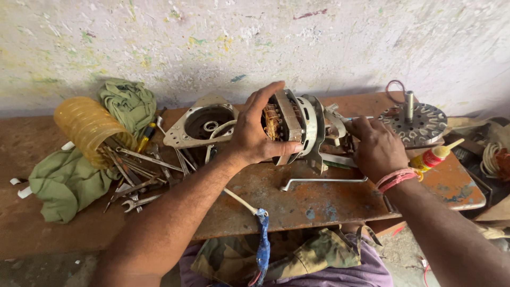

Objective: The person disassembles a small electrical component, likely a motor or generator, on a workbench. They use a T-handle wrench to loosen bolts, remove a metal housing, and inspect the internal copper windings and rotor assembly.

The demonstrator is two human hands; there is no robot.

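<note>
Both hands on an electric motor (297, 125)

Left hand (255, 133) grip wraps the motor's end; right hand (377, 149) grip closes on its far side, above a bent rod (324, 182).

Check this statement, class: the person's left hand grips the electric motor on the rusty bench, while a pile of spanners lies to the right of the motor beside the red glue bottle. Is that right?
One detail is wrong. The head view shows the pile of spanners lying to the left of the electric motor, beside the green cloth, not by the red glue bottle. The left hand does grip the motor on the rusty bench.
</note>
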